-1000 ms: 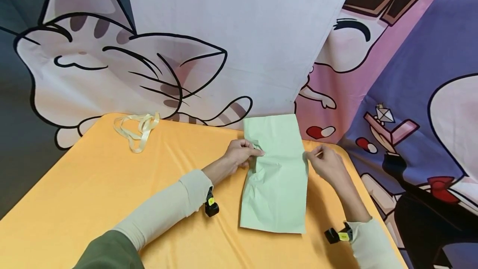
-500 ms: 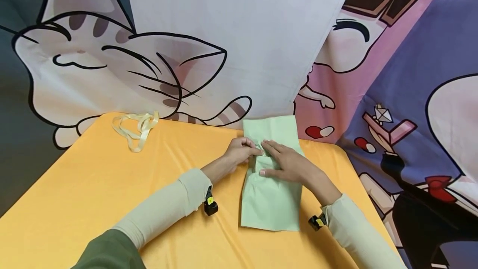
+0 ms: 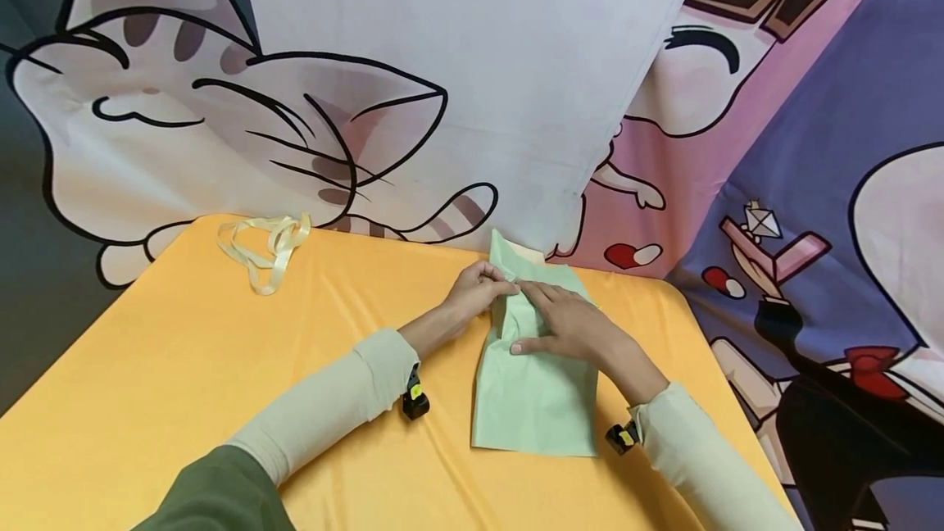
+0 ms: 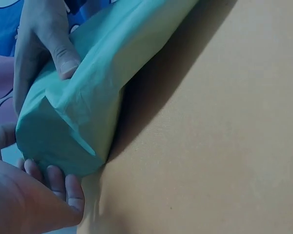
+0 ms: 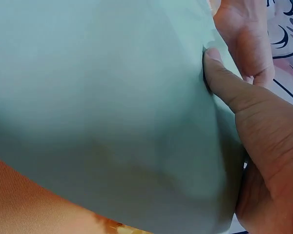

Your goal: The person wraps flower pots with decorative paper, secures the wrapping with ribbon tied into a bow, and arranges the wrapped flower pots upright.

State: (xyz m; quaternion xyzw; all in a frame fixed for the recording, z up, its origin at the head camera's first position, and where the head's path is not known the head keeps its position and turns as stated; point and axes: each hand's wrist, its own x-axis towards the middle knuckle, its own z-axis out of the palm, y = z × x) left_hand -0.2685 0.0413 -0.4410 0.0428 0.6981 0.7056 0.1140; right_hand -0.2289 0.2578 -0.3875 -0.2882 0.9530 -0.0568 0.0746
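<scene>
A light green paper bag (image 3: 534, 408), creased across its middle and pale cream inside its far end, stands out from the cloth between my hands. My left hand (image 3: 470, 301) pinches its left edge; in the left wrist view the left fingers (image 4: 57, 181) curl against the bag's end. My right hand (image 3: 571, 324) lies over the upper part, fingers straight and together, thumb apart and pressing the paper. That right thumb (image 5: 229, 85) also shows in the right wrist view, flat along the green side. Part of the left hand's grip is hidden behind the paper.
A loose tangle of cream ribbon (image 3: 273, 251) lies at the table's far left. The table has a yellow-orange cloth (image 3: 347, 441) with slight wrinkles. Behind it hangs a printed curtain (image 3: 531, 105) with cartoon figures, close to the far edge.
My right hand has left the bag's right edge and moved left onto its front, near the left hand. The bag's far end has bent, now showing its cream inside.
</scene>
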